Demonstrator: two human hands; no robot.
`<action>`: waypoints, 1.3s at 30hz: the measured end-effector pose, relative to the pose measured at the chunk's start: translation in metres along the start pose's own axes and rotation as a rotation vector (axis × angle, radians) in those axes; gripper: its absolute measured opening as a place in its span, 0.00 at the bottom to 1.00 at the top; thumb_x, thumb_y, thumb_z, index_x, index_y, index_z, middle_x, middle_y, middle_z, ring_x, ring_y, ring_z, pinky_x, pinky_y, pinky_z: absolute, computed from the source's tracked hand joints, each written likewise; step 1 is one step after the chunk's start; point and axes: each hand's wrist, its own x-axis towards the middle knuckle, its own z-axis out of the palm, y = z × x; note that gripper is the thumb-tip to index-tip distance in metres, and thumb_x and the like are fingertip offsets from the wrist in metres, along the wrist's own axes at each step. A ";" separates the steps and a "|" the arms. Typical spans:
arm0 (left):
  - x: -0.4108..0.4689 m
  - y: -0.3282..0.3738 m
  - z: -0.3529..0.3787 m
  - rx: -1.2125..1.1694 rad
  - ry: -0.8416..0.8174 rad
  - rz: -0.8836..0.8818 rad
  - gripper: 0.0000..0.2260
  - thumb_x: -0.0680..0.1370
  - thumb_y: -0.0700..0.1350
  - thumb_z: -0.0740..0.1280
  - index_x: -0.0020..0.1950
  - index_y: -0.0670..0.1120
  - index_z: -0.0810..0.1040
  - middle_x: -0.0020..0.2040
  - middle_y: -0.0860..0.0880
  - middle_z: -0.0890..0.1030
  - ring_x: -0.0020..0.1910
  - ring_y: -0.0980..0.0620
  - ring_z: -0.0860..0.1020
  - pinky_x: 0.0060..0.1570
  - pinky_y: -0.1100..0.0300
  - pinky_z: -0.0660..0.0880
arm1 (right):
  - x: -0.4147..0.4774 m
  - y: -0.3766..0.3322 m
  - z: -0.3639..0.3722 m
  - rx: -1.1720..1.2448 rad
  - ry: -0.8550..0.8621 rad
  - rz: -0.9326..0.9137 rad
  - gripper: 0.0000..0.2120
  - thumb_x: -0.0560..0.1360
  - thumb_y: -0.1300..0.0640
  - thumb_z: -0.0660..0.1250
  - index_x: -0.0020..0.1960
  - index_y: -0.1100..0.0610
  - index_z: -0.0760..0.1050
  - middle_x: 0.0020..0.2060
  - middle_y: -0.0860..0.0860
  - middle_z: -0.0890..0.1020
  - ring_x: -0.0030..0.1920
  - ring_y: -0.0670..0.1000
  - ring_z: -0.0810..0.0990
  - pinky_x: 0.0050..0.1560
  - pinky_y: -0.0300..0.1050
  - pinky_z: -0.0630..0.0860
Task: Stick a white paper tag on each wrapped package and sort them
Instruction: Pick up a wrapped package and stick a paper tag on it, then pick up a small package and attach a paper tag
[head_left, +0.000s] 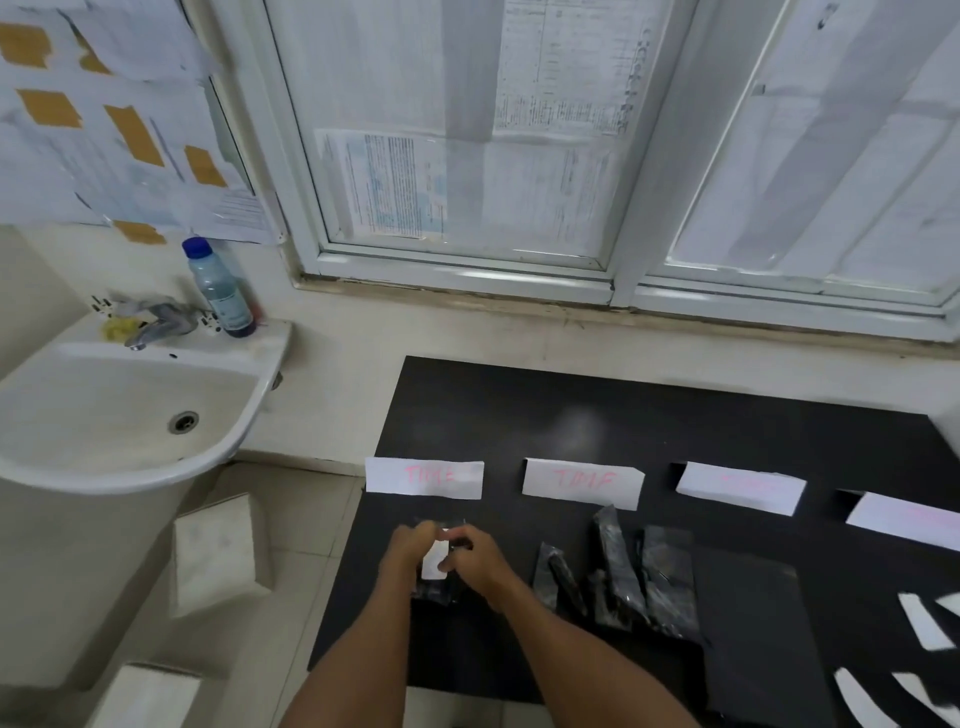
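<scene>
Holding a black wrapped package (434, 595) on the black table (571, 415), the left hand (410, 551) grips its left side with curled fingers. The right hand (475, 558) pinches the right edge of a white paper tag (435, 564), which lies on top of this package, between both hands. The package is at the near left part of the table, just below the first of four white label cards (423, 478); the first two cards show pink letters "TIME". Three other packages (615, 566) lie close together to the right, apart from the hands. Some white paper pieces (922, 621) lie near the right edge. Left of the table stands a white sink (104, 405) with a plastic bottle (221, 288) on its rim.
</scene>
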 end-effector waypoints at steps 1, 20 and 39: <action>0.001 0.000 0.003 0.039 0.040 0.031 0.30 0.75 0.44 0.64 0.75 0.40 0.59 0.71 0.38 0.67 0.69 0.38 0.67 0.64 0.44 0.69 | 0.000 -0.001 -0.004 -0.012 0.033 -0.024 0.16 0.69 0.68 0.68 0.56 0.59 0.77 0.52 0.54 0.80 0.52 0.52 0.78 0.41 0.33 0.74; -0.025 0.020 0.083 0.411 0.057 0.467 0.22 0.72 0.44 0.66 0.67 0.50 0.73 0.66 0.47 0.74 0.65 0.45 0.72 0.63 0.48 0.71 | -0.050 0.050 -0.091 -0.606 0.363 -0.025 0.24 0.75 0.59 0.65 0.69 0.56 0.63 0.58 0.58 0.78 0.57 0.57 0.79 0.56 0.48 0.75; -0.196 0.116 0.441 -0.077 -0.509 0.535 0.15 0.72 0.28 0.67 0.56 0.39 0.80 0.49 0.38 0.82 0.48 0.42 0.82 0.47 0.45 0.82 | -0.187 0.122 -0.440 -0.056 0.915 -0.141 0.12 0.76 0.55 0.67 0.56 0.61 0.78 0.49 0.56 0.84 0.46 0.50 0.81 0.42 0.26 0.71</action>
